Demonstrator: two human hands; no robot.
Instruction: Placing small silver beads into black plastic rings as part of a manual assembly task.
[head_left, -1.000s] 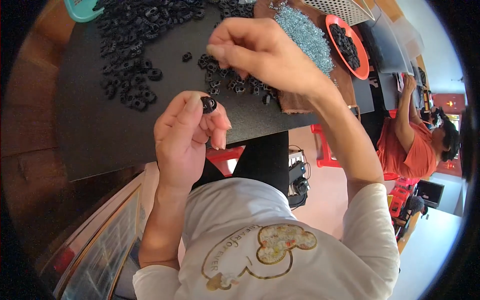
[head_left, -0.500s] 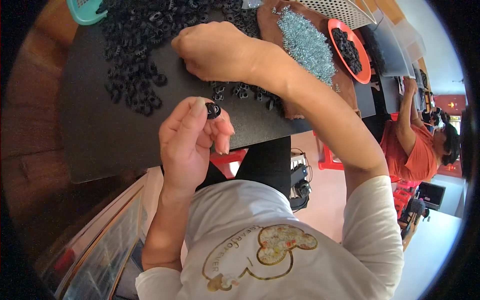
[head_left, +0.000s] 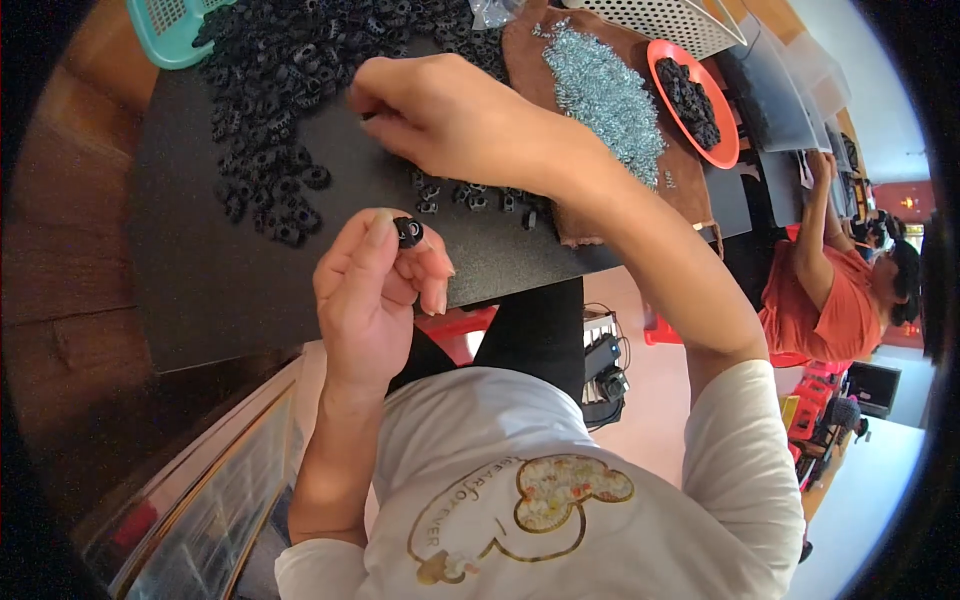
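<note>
Between thumb and fingers, my left hand [head_left: 362, 290] pinches a small black plastic part [head_left: 409, 232] with a round, pale-rimmed opening facing up. My right hand [head_left: 440, 110] reaches across the dark table, slightly blurred, its fingers closed beside the big heap of black plastic pieces [head_left: 265, 110]. A dark bit shows at those fingertips, but I cannot make out what it is. Several small black parts [head_left: 475, 196] lie under my right wrist. Right of my forearm, a pile of small, shiny, pale-blue pieces [head_left: 610, 100] rests on a brown cloth [head_left: 530, 60].
An orange-red plate [head_left: 728, 150] of black pieces stands at the right. A teal basket [head_left: 165, 50] sits at the far left, a white perforated basket [head_left: 690, 25] at the far right. The table's near edge [head_left: 250, 345] runs before my lap. Another person in orange [head_left: 825, 290] works at the right.
My right hand's fingers have turned, so a dark bit now shows at their tips. My left hand keeps the black part, slightly lower in view. The whole view has shifted a little.
</note>
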